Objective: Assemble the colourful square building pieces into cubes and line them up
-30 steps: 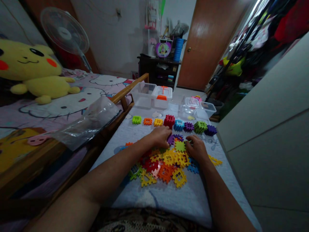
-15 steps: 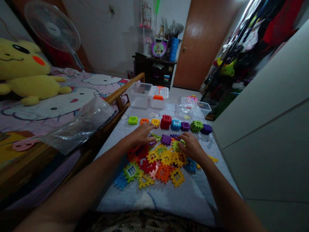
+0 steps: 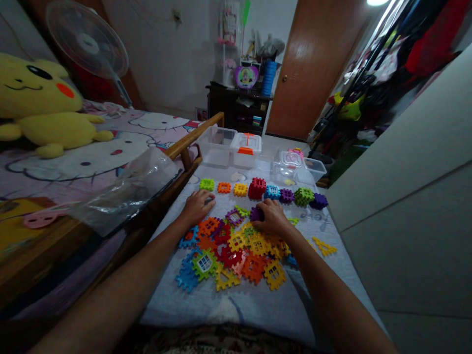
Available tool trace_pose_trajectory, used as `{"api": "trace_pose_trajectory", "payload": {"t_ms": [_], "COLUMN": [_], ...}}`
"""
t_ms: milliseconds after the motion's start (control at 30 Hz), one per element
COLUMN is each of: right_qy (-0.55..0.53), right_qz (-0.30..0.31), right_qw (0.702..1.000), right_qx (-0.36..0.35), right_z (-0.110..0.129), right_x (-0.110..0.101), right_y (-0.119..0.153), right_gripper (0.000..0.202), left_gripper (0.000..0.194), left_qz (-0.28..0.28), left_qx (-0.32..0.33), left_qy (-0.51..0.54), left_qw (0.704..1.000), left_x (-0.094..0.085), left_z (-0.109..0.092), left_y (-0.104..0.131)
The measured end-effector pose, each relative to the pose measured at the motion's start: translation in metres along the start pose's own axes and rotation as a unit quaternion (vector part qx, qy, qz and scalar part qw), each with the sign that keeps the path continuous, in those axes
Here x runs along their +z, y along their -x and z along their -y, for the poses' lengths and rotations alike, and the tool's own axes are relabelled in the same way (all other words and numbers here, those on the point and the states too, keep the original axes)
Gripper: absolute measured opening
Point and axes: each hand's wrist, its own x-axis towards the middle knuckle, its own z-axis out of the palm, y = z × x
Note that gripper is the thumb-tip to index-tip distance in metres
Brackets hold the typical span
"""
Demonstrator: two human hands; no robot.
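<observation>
My right hand [image 3: 272, 217] has its thumb and fingers around a purple notched building tile [image 3: 256, 214] at the back of a loose pile. My left hand [image 3: 197, 206] rests on the cloth at the pile's far left, fingers apart, with no tile visible in it. Beneath and in front of the hands lie interlocking tiles: yellow window tiles [image 3: 257, 243], an orange tile [image 3: 253, 268], a green window tile [image 3: 204, 264] and blue tiles [image 3: 187, 278]. Behind the hands runs a row of sorted tiles, among them a red stack [image 3: 257, 188] and a green stack [image 3: 304, 196].
Clear plastic boxes [image 3: 217, 150] stand at the table's far end, one with an orange-handled lid [image 3: 248, 143]. A wooden bed rail [image 3: 195, 135] and a plastic bag [image 3: 129, 189] border the left. A white cabinet [image 3: 405, 196] stands at the right. A yellow triangular piece [image 3: 324, 246] lies apart.
My left hand has moved left, away from the pile's back, uncovering a purple window tile. My right hand has shifted left from a green tile onto the purple tile.
</observation>
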Motion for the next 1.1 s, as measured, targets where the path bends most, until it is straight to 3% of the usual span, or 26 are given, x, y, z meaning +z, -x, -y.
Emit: {"api": "trace_pose_trajectory", "payload": {"t_ms": [233, 767, 967, 1100], "right_qy": [0.013, 0.041, 0.05, 0.04], "right_qz": [-0.026, 0.017, -0.003, -0.062], "right_qw": [0.999, 0.999, 0.998, 0.997], "right_qx": [0.037, 0.028, 0.027, 0.022], "right_z": [-0.011, 0.004, 0.011, -0.01], "right_x": [-0.003, -0.004, -0.005, -0.024], "right_y": [0.003, -0.002, 0.0, 0.002], "right_gripper": [0.047, 0.042, 0.037, 0.043], "left_gripper": [0.027, 0.025, 0.026, 0.027], "left_qz": [-0.005, -0.001, -0.007, -0.019], "left_qx": [-0.01, -0.007, -0.001, 0.009], "left_qy": [0.018, 0.011, 0.013, 0.017], "left_qw": [1.0, 1.0, 1.0, 1.0], "left_x": [-0.001, -0.002, 0.002, 0.008], "left_z": [0.0, 0.0, 0.006, 0.012], "left_y": [0.002, 0.002, 0.001, 0.0]}}
